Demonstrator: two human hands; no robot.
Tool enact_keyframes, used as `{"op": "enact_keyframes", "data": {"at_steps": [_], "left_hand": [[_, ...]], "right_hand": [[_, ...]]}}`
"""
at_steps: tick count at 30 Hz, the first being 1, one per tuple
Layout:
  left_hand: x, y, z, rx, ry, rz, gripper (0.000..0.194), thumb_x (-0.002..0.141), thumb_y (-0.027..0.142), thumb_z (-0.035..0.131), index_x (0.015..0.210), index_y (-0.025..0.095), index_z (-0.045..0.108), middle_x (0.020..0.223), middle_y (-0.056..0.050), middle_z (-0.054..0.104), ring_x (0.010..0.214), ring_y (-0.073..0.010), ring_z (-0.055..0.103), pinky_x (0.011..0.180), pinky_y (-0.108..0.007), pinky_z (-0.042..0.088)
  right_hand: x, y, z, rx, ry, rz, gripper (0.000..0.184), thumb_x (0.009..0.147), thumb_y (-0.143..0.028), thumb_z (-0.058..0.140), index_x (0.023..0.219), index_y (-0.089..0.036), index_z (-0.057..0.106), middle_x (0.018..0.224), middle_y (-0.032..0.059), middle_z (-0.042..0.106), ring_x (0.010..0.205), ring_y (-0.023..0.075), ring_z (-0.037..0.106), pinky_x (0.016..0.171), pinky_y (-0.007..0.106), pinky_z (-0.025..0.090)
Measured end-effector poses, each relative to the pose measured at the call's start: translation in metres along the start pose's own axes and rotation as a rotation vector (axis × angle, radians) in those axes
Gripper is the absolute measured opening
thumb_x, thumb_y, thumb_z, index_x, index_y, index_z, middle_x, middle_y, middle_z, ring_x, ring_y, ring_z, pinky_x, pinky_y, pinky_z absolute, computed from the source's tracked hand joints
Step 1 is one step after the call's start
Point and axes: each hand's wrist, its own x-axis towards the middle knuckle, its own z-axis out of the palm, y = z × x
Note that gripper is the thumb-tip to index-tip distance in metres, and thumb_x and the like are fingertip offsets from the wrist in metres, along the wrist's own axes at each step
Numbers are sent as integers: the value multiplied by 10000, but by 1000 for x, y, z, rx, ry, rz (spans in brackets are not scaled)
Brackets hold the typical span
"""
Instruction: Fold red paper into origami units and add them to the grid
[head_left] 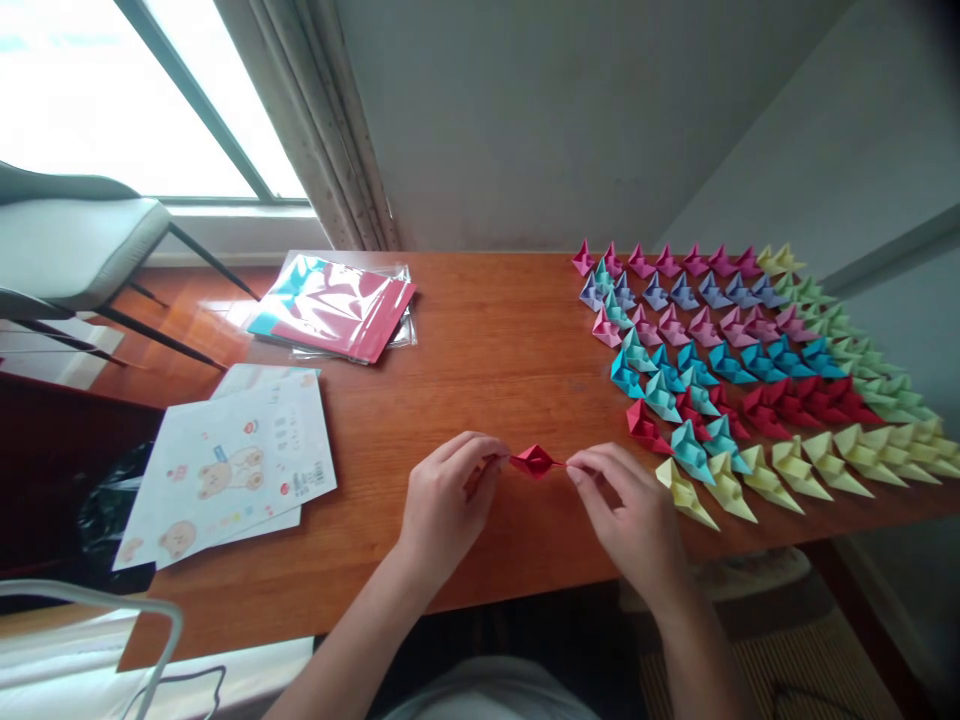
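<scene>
A small red folded paper boat (535,461) is held between my two hands above the wooden table (480,370). My left hand (456,492) pinches its left tip between thumb and fingers. At the other end, my right hand (621,505) pinches the right tip the same way. The boat's middle bulges open, and its pointed ends stretch out sideways. Just right of my right hand stand rows of folded paper boats, among them yellow boats (731,488), red boats (780,408), blue boats (731,364) and pink boats (667,262).
On the left lie white sheets with bear drawings (247,470). Behind them is a shiny pink and blue packet (330,305) on clear plastic. Light green boats (874,365) fill the table's right end. A grey chair (82,240) stands by the window at left.
</scene>
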Motion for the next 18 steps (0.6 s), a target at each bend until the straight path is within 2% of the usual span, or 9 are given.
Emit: {"op": "enact_keyframes", "data": {"at_steps": [8,13,18], "left_hand": [[0,-3,-4,-260,43,-146,63,911,180,626,876,190,678,815,-9,712,732,-128,657,651,-201,514],[1,-2,-4,-218,34,-100,77,907,158,636,866,196,689,817,-1,712,731,-113,645,652,-187,503],[3,2,-1,-190,-60,-25,107,912,145,627,866,198,707,835,-10,725,730,-115,652,632,-183,498]], "right_hand": [[0,-5,-9,15,28,24,104,974,-200,560,910,-218,640,881,35,672,836,177,647,746,285,508],[-2,-8,-11,1,94,24,103,962,-189,569,891,-213,640,855,38,668,789,178,637,713,287,507],[-3,-8,-9,20,32,-22,102,951,-142,572,924,-208,644,869,36,664,830,173,632,751,286,504]]}}
